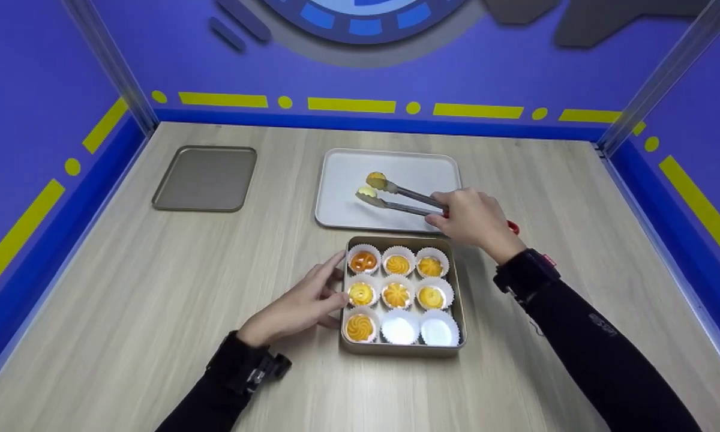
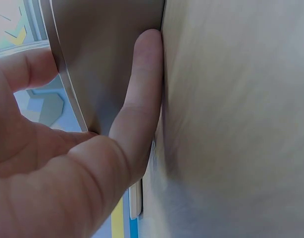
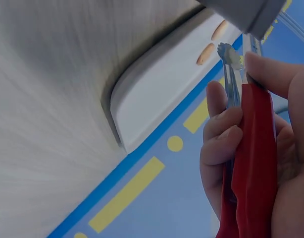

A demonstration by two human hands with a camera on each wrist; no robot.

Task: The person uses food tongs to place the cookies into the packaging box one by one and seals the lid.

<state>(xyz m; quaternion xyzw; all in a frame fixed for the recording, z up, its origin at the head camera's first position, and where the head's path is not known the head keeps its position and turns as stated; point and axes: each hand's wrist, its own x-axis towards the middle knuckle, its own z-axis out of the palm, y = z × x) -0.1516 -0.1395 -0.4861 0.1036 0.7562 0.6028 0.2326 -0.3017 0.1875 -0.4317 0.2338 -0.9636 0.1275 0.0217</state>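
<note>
My right hand (image 1: 474,219) grips red-handled metal tongs (image 1: 417,197) above the white tray (image 1: 438,171). The tongs' tips stand apart beside two small golden cookies, an upper cookie (image 1: 376,178) and a paler one (image 1: 367,191); contact with them is unclear. With extended fingers, my left hand (image 1: 297,309) touches the left side of a rectangular tin (image 1: 402,350). Inside the tin, white paper cups hold several piped cookies (image 1: 396,294). The front middle cup (image 1: 400,327) and front right cup (image 1: 440,330) are empty. The red handle (image 3: 256,148) fills my right palm in the right wrist view.
A flat brown-grey tray, perhaps the tin's lid (image 1: 207,180), lies at the back left of the wooden table (image 1: 264,240). Blue panels (image 1: 360,84) enclose the table at the back and sides. The white tray sits just behind the tin.
</note>
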